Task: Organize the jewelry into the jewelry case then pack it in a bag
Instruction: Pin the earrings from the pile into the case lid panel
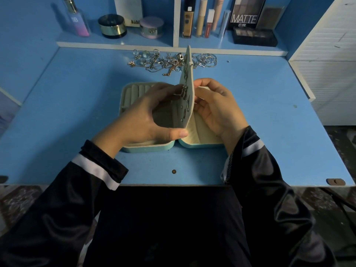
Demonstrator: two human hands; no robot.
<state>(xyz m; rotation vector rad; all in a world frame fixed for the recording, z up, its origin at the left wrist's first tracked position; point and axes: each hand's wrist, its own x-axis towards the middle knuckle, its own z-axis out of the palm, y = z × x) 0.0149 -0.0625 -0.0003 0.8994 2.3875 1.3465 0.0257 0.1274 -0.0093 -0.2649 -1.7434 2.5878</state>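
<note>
A teal jewelry case point(146, 149) lies open flat on the blue desk point(73, 105), its cream interior showing ring rolls at the back left. Its cream middle flap point(187, 74) stands upright with several earrings pinned on its left face. My left hand point(146, 116) holds the flap, thumb on its lower edge and fingertips on an earring near the middle. My right hand point(215, 108) is behind the flap's right face with curled fingers at the same height. A pile of loose silver and gold jewelry point(169, 61) lies behind the case.
A shelf at the back holds a perfume bottle point(77, 18), round jars point(112, 26), makeup tubes point(200, 16) and a black palette point(254, 37). A white cabinet point(327, 54) stands at the right. The desk's front edge is close to my lap.
</note>
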